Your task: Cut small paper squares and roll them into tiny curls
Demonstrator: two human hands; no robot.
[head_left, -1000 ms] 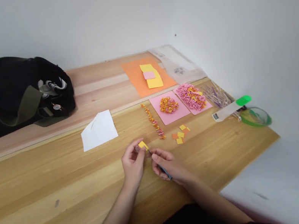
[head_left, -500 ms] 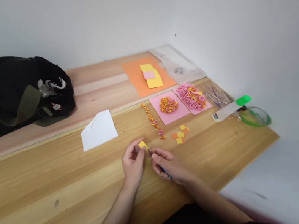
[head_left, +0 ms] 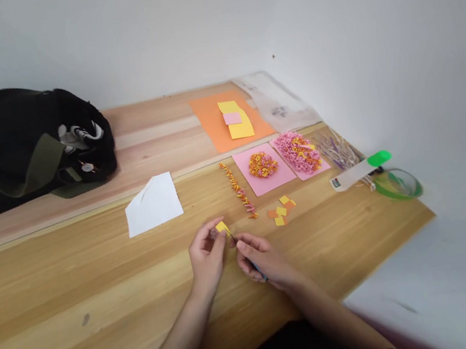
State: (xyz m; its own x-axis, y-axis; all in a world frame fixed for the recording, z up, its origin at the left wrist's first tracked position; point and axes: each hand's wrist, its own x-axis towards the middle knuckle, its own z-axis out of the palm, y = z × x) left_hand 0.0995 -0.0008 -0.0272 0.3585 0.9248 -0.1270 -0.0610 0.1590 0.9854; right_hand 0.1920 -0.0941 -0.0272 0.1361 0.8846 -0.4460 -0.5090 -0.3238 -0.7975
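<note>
My left hand (head_left: 205,253) pinches a small yellow paper piece (head_left: 220,226) between thumb and fingers, above the table. My right hand (head_left: 262,258) is closed around what looks like small blue-handled scissors (head_left: 258,271). Their thin dark tip meets the paper's right edge, where a narrow strip stands beside it; fingers hide most of the tool. Several small yellow and orange paper pieces (head_left: 281,211) lie right of my hands. Beyond them runs a row of small orange, yellow and pink rolled bits (head_left: 238,188).
Heaps of similar bits sit on two pink sheets (head_left: 257,185). Behind lie an orange sheet (head_left: 211,127) and plastic bag (head_left: 263,88). A white sheet (head_left: 154,205), black bag (head_left: 28,138), thin strips (head_left: 337,150), a green-ended white tool (head_left: 356,172) and green tape roll (head_left: 392,194) surround the area.
Both hands keep nearly the same place and grip. The tool's tip and the yellow paper shift only very slightly; the whole view moves a little.
</note>
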